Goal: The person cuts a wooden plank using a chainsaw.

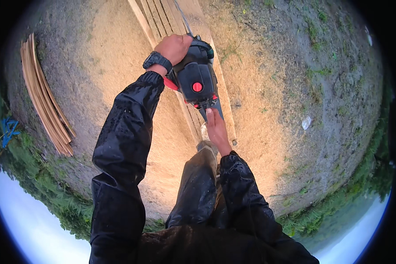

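A chainsaw [193, 72] with a black cover, a red knob and red parts at its side is in front of me, over a long timber plank [202, 20]. My left hand [175, 47], with a black watch at the wrist, is closed around its front handle. At the rear of the saw my right hand [217, 131] is closed on the rear handle; part of that grip is hidden. The thin guide bar [181, 13] points away from me along the wood. Several parallel dark gaps run lengthwise in the timber to the left of the bar.
Pale sawdust [259, 119] covers the ground around the timber. A stack of long thin wood strips [46, 99] lies at the left. My boot [207, 146] stands close to the plank's near end. Something blue [9, 130] is by the greenery at far left; a whitish scrap [306, 122] lies right.
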